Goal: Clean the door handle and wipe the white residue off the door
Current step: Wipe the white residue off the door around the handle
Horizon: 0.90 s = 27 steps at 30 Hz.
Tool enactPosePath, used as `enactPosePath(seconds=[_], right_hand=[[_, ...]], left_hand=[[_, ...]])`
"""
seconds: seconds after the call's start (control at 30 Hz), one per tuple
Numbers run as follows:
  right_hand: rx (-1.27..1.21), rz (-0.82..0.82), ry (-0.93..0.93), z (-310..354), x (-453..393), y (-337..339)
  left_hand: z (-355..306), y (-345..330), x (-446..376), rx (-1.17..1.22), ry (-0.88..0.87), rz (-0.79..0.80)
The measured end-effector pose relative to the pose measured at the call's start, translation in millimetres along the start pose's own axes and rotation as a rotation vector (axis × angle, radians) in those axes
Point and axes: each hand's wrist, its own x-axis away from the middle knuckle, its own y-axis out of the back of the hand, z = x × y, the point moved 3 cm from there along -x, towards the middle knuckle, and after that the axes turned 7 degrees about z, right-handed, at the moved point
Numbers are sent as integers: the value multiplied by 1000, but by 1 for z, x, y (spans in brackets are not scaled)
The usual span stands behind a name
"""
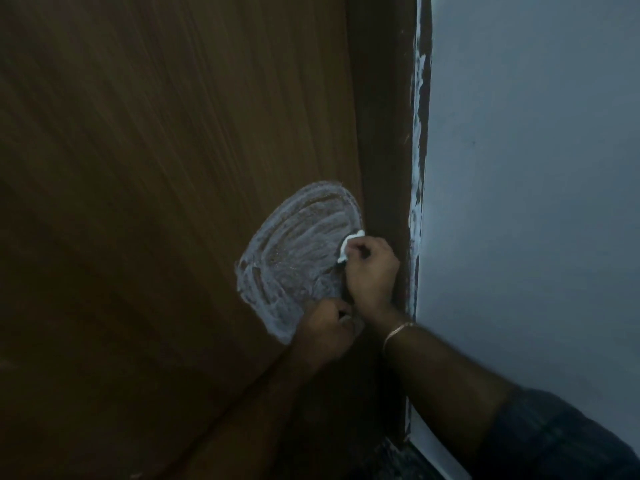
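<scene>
From the head camera, I am looking down at a brown wooden door (138,202) in dim light. My right hand (372,271) is curling its fingers (360,249) round a small white cloth (348,247), pinching it and pressing it against the door at the right edge of the white residue (294,251). The residue is spreading as a smeared, swirled oval to the left of those fingers and down toward my left hand (323,332), which is sitting just below the right one with its fingers curled tight against the door. Something dark is showing between my two hands where the door handle would be, but I cannot tell what the left fingers are holding, since they are hiding it. A thin gold bangle (398,332) is sitting on my right wrist, and a dark sleeve (554,434) is covering the arm lower down. To the right of my fingers the dark door frame (384,133) is running upward, with a paint-streaked edge meeting the pale grey-blue wall (536,168). I am seeing no readable writing or labels anywhere.
</scene>
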Motion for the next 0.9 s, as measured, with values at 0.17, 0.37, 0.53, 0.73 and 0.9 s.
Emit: enactPosePath(seconds=[0.17, 0.37, 0.53, 0.73, 0.9], right_hand=[[44, 72, 51, 2, 9, -2], [6, 14, 1, 4, -6, 5], [43, 48, 67, 3, -4, 10], [74, 118, 165, 13, 5, 5], [71, 32, 61, 11, -2, 8]], left_hand=[[3, 2, -3, 33, -13, 35], [2, 3, -5, -1, -20, 51], [1, 3, -6, -4, -12, 31], [-1, 6, -4, -54, -16, 20], [-1, 4, -1, -81, 3, 16]])
